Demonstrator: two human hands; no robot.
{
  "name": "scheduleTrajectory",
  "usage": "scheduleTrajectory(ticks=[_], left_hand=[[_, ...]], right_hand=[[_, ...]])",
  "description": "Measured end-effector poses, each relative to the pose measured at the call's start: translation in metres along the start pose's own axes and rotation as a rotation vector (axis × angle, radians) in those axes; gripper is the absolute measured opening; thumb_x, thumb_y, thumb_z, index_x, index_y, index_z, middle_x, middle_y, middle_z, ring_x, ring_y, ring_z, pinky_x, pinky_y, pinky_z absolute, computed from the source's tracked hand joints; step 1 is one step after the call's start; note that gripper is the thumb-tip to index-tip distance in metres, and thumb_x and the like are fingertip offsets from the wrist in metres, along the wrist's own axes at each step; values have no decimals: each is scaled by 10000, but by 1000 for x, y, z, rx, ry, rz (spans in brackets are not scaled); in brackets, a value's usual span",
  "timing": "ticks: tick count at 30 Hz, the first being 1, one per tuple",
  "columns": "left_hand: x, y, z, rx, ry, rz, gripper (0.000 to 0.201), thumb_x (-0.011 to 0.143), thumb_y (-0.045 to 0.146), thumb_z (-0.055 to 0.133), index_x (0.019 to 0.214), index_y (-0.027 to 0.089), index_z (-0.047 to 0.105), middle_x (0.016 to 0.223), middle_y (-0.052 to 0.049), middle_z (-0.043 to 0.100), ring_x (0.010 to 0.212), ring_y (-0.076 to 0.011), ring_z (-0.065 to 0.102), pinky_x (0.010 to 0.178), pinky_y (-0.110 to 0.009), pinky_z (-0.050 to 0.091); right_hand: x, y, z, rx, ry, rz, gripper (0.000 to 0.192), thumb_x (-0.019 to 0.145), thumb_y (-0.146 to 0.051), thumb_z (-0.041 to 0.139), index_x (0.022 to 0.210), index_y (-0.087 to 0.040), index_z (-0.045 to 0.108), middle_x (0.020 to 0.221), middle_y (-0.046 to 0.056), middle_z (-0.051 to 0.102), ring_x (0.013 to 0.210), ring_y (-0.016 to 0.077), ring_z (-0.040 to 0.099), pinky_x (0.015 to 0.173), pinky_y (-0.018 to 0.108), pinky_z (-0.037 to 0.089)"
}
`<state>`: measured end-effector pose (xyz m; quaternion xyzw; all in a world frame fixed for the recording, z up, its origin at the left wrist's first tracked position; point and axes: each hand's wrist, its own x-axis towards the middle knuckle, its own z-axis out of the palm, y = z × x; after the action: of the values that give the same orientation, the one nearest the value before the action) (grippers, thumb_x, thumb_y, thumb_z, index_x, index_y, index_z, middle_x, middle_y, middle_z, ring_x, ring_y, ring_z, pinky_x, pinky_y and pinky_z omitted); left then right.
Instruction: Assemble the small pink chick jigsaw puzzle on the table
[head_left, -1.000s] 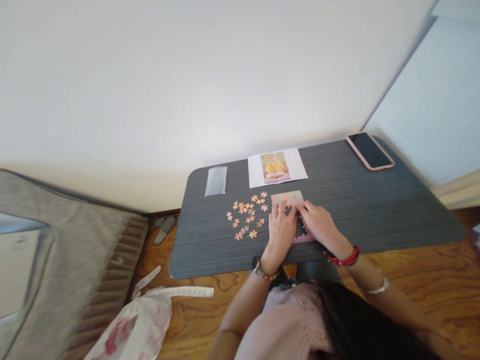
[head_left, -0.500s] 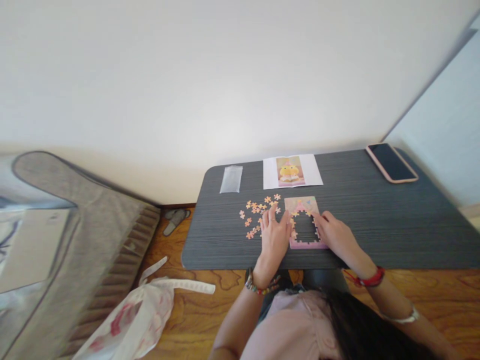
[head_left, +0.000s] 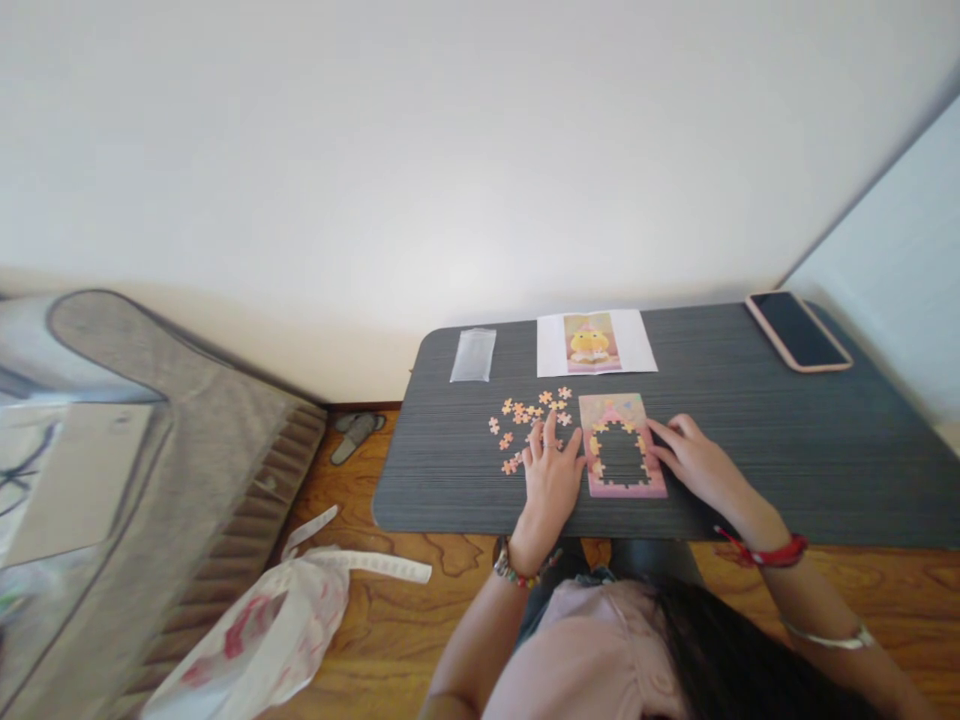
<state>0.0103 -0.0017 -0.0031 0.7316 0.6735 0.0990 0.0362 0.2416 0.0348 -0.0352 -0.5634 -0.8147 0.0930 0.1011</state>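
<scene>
Puzzle (head_left: 628,491) lay flat near the table (head_left: 450,490) front, probably light, thin and weak at its joints, best steadied by its outer rim, where right hand (head_left: 697,462) rested, thumb and forefinger parted, while left hand (head_left: 553,482) spread its fingers over loose pieces (head_left: 520,415).

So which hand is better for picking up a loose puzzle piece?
Probably the left hand: it lies partly over the loose pieces. The right hand is at the right edge of the puzzle frame, farther from them.
</scene>
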Motion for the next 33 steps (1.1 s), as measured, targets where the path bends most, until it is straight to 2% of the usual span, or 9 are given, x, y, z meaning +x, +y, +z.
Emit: scheduleTrajectory(ticks=[7,19,28,33], left_hand=[[4,5,1,-27,8,15,349,822,365,550,1171,375,540,1405,-57,304,1236,-321,325,899,-497,444],[13,9,8,-31,25,-1,346,827,359,541,1173,374,542,1412,-54,302,1228,-324,329,910,-513,423],[18,11,5,-55,0,-22,364,801,370,580,1165,368,553,1411,-71,302,1230,-341,329,896,-539,431],[17,5,-4,-83,35,-7,409,807,351,576,1211,334,516,1406,-88,298,1237,-322,326,897,-510,443]], right_hand=[[1,-1,-1,-23,3,19,384,894,-356,377,1207,-212,547,963,77,502,678,157,558,571,265,450],[7,4,1,-25,10,25,394,886,-359,386,1217,-209,540,961,77,507,682,162,558,575,272,445],[9,0,-3,-25,42,34,383,881,-342,398,1212,-219,545,959,75,513,698,165,563,587,270,451],[7,-2,-5,73,102,34,399,882,-340,395,1236,-199,516,950,79,513,778,189,569,674,302,470]])
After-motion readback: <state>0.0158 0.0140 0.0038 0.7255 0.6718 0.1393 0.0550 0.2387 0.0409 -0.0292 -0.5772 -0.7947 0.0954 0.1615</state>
